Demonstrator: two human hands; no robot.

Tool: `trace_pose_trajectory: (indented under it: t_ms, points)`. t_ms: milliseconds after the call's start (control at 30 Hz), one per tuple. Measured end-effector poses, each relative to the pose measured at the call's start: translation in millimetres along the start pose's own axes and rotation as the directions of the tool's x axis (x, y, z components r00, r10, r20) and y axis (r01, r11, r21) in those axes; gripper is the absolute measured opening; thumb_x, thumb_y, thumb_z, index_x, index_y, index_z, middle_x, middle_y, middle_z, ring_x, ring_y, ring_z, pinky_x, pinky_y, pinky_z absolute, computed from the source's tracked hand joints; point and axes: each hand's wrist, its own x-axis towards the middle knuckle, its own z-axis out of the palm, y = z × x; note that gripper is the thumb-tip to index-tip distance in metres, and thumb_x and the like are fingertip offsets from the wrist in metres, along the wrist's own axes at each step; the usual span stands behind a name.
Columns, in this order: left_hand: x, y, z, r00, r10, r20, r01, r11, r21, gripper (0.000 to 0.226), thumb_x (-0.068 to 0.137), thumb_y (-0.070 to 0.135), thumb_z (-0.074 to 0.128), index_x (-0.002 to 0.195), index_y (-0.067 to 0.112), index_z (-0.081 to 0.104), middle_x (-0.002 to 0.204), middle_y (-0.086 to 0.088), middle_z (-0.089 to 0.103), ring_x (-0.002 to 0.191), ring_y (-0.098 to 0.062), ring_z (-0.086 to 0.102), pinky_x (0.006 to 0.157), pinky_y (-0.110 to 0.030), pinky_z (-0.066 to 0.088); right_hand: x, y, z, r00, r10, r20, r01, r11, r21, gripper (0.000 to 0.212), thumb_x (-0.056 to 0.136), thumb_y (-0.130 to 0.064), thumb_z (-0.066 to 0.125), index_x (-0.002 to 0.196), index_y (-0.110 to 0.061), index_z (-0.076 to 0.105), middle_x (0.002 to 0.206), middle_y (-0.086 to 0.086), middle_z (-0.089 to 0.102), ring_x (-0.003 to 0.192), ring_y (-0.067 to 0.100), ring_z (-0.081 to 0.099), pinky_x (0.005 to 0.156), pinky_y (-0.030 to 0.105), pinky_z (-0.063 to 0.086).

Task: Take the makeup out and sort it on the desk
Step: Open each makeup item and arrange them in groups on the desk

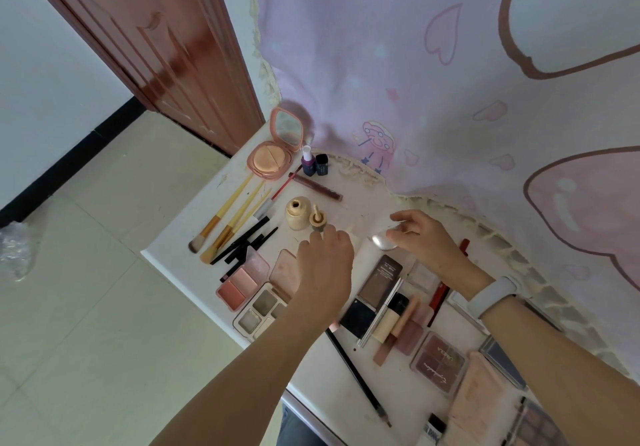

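Makeup lies in groups on the white desk (173, 248). My left hand (325, 265) reaches over the palettes, its fingertips closed around the base of a small gold bottle (318, 219) that stands beside a beige round bottle (298, 213). My right hand (426, 237), with a white wristband, pinches a shiny silvery rounded object (382, 240) just above the desk. To the left lie bamboo brushes (225, 217) and black pencils (246, 241). A blush palette (242, 283) and a grey eyeshadow palette (263, 310) sit under my left forearm.
An open peach compact (273, 154), a purple bottle (307, 161) and a dark blue bottle (322, 164) stand at the back. Tubes, a brown palette (438, 362) and a long black pencil (356, 376) lie near me. A pink cloth (415, 99) hangs behind; a door (156, 47) is on the left.
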Motion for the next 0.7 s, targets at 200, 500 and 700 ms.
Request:
trace_pose_trajectory:
  t_ms: [200,500,700]
  points:
    - [-0.3,-5.9,0.1,0.999,-0.036,-0.037,0.034,0.999,-0.039,0.03,0.087,0.021,0.061,0.112,0.011,0.049,0.11,-0.005,0.053,0.094,-0.019,0.052,0.07,-0.027,0.031,8.2,-7.8,3.1,0.975,0.028,0.222,0.027,0.97,-0.241,0.022,0.083,-0.014,0.063,0.104,-0.014,0.061,0.098,-0.001,0.063,0.095,0.01,0.059,0.082,0.018,0.043]
    - [-2.1,-10.1,3.3,0.997,-0.023,-0.073,0.018,0.998,-0.064,0.024,0.087,0.022,0.06,0.108,0.014,0.05,0.107,-0.002,0.055,0.093,-0.019,0.053,0.075,-0.029,0.034,10.1,-4.1,23.2,0.972,0.0,0.236,0.109,0.886,-0.45,0.038,0.083,-0.023,0.063,0.119,-0.014,0.057,0.111,0.0,0.061,0.099,0.011,0.054,0.085,0.021,0.041]
    - [-10.3,-11.9,1.9,0.993,-0.004,-0.12,-0.011,0.992,-0.125,0.028,0.092,0.029,0.051,0.117,0.016,0.051,0.12,-0.002,0.055,0.107,-0.022,0.052,0.091,-0.034,0.035,-11.7,-2.1,19.5,0.963,-0.213,0.165,0.269,0.774,-0.574,0.032,0.088,-0.021,0.057,0.118,-0.013,0.055,0.111,0.003,0.057,0.103,0.019,0.051,0.092,0.039,0.042]
